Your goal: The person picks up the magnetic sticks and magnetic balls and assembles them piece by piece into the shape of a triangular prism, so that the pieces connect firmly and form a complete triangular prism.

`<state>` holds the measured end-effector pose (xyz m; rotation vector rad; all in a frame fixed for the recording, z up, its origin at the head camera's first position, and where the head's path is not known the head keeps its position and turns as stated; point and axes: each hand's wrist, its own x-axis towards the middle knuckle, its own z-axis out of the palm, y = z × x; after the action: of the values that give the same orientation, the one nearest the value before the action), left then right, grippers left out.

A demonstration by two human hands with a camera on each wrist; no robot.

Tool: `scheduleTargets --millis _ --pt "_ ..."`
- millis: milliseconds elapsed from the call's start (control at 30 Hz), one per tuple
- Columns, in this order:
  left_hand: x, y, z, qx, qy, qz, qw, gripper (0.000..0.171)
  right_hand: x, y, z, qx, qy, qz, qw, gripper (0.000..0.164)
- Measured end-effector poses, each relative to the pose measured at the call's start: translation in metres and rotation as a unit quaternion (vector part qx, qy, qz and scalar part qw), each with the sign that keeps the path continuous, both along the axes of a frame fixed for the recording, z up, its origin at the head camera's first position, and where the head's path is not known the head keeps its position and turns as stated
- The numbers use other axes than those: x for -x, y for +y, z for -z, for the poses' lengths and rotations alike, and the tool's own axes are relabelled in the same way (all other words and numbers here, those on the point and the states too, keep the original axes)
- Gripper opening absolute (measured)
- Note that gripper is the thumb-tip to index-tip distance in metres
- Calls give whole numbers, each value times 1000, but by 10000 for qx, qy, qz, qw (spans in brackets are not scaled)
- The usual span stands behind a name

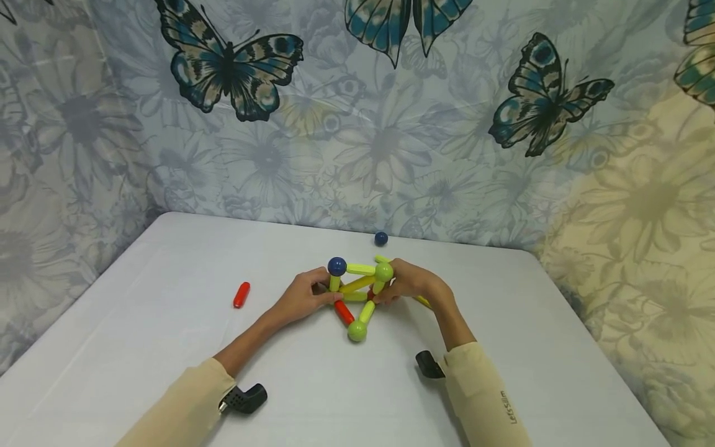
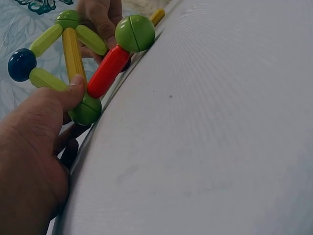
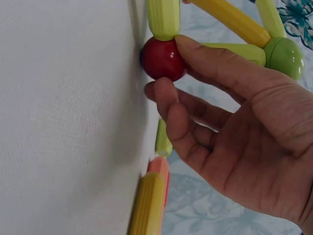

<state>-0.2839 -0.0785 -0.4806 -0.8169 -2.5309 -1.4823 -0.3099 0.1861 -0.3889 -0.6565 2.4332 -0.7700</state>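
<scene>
Both hands hold a construction-toy frame of sticks and balls over the middle of the white table. A blue ball point(image 1: 337, 266), a green ball point(image 1: 383, 272) and a nearer green ball point(image 1: 357, 331) form corners, joined by yellow-green sticks, a yellow stick point(image 2: 73, 54) and a red stick point(image 2: 107, 71). My left hand point(image 1: 304, 290) grips the left corner, its thumb by a lower green ball point(image 2: 87, 111). On the right, my right hand point(image 3: 244, 127) pinches a red ball point(image 3: 164, 58) between thumb and fingertips. That hand partly hides the red ball in the head view.
A loose red stick point(image 1: 241, 295) lies left on the table point(image 1: 167, 279). At the back edge sits a dark blue ball point(image 1: 381, 239). Behind the right hand lie a yellow-green stick point(image 1: 382, 259) and a yellow stick point(image 1: 422, 302). Butterfly-patterned cloth point(image 1: 385, 143) hangs behind the table.
</scene>
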Motion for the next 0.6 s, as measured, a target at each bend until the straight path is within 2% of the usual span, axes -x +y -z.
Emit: scheduleTargets --millis 133,333,600 --pt "-1 0 -1 -4 22 36 10000 17 -3 -1 -2 -20 -125 138 9998 21" --pt "1 -1 -1 134 -39 112 9998 24 -3 1 0 -52 -167 102 9998 20" --pt "5 -5 1 87 -36 189 9998 28 0 -1 -3 -47 -159 83 9998 20"
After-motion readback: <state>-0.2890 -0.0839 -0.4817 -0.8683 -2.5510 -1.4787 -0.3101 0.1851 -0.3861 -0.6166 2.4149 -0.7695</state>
